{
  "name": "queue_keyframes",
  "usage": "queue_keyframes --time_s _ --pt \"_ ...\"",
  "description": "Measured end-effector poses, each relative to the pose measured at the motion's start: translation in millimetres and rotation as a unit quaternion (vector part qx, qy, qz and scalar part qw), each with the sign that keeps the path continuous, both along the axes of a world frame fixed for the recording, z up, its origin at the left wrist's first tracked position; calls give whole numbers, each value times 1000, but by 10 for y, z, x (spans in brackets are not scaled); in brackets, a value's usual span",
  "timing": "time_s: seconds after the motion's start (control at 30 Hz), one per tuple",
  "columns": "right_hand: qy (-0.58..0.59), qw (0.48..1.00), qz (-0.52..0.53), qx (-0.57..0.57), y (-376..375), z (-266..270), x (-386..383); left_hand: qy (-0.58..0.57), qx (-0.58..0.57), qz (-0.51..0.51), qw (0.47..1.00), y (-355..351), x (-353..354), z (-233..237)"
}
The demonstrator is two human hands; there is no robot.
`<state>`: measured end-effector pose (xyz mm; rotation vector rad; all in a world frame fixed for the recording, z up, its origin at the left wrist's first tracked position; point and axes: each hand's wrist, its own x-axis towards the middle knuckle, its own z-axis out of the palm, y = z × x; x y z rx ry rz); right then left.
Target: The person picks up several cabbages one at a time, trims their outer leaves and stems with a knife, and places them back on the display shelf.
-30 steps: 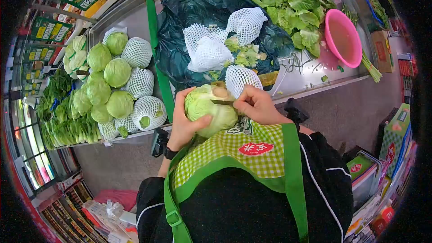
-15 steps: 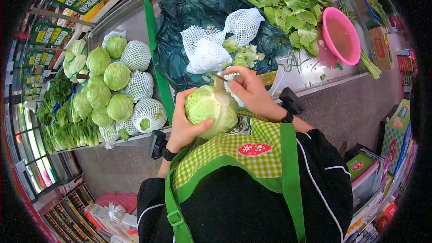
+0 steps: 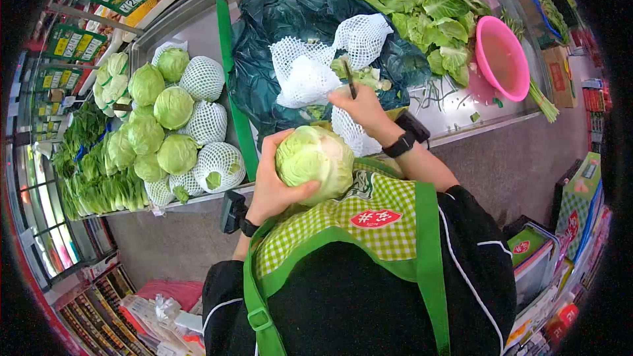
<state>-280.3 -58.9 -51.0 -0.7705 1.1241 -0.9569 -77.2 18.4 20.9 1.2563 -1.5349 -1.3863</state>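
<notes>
My left hand (image 3: 271,181) is wrapped round a pale green cabbage (image 3: 315,161), held in front of my apron. The cabbage's top side shows a whitish patch. Beyond it, my right hand (image 3: 361,107) is closed on a slim dark tool, seemingly a small knife (image 3: 351,79), whose end points away from me. It hovers over the dark green plastic bag (image 3: 254,46) on the counter. Near the knife lie pale leaf scraps (image 3: 369,79) and white foam net sleeves (image 3: 306,82). Another foam net (image 3: 349,133) is partly behind my right wrist.
Stacked cabbages (image 3: 173,107), some in foam nets, sit on the left beyond a green divider (image 3: 232,86). Loose leaves (image 3: 435,6) are heaped at the back right, beside a pink basin (image 3: 484,59) of murky water. The metal counter edge (image 3: 471,128) runs before me.
My right hand has moved from the cabbage's top out over the plastic bag, knife in grip. The stem that stuck up from the cabbage no longer shows there. My left hand keeps its hold.
</notes>
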Motion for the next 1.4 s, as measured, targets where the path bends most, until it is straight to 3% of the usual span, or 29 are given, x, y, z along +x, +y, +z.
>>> queue_keyframes --time_s 0.03,0.07,0.1,0.23,0.3,0.33,0.4,0.53,0.7,0.77,0.87,0.93,1.03,1.2,1.27,1.3,1.37,1.4 --pt "199 974 -6 -108 -20 -269 -40 14 11 4 1000 -4 -30 41" --pt "387 898 -12 -210 -20 -396 -81 28 23 7 999 -3 -44 64" --pt "426 888 37 -171 25 -268 -126 28 22 9 999 -4 -39 58" --pt "304 939 113 -115 305 369 -174 19 46 56 997 10 -46 41" --pt "211 946 166 -180 483 560 -179 31 65 71 995 11 -55 32" --pt "212 947 163 -179 538 607 -175 17 60 70 996 4 -55 17" --pt "88 982 136 -99 609 660 -153 2 54 68 996 -10 -63 10" --pt "112 965 156 -179 637 495 -147 -39 32 44 998 -31 -95 82" --pt "50 986 134 -86 575 325 -191 -4 48 22 999 -1 -112 120" --pt "206 967 110 -107 546 -81 -284 -9 14 8 1000 17 -91 103" --pt "240 965 93 -42 572 -395 -459 -24 -32 -1 999 4 -105 145" --pt "176 982 65 -22 544 -61 -387 -13 31 23 999 11 -124 166" --pt "52 980 164 -97 628 446 -320 -24 10 15 1000 2 -110 92" --pt "31 974 190 -122 725 572 -261 3 30 35 999 -11 -103 76" --pt "-97 982 152 -55 737 575 -216 3 30 34 999 0 -98 79" --pt "-98 981 157 -57 720 528 -227 14 44 35 998 0 -109 83" --pt "213 962 98 -141 658 226 -255 33 48 39 998 0 -113 145" --pt "188 967 80 -151 614 -226 -334 -4 11 21 1000 11 -61 50"
